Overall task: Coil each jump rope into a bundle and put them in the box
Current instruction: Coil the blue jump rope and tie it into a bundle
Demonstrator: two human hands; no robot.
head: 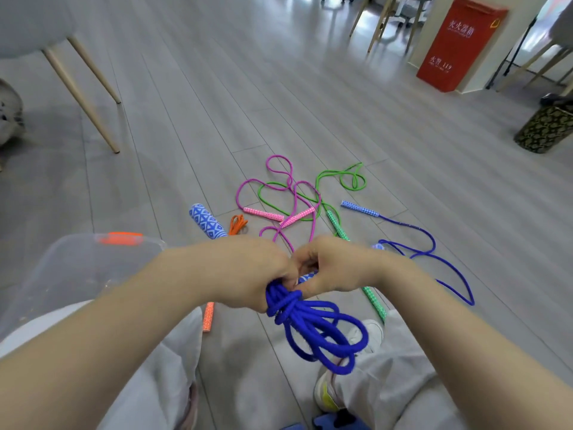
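Observation:
A thick blue jump rope hangs in several loops below my hands. My left hand grips the top of that bundle. My right hand pinches a blue patterned handle just beside it. On the floor beyond lie a pink rope, a green rope and a thinner blue rope, all loose and tangled. A clear plastic box with an orange latch stands at my left.
A large blue patterned handle and a small orange rope bundle lie by the box. An orange handle rests near my knee. Chair legs stand at left, a red cabinet and a patterned stool at right.

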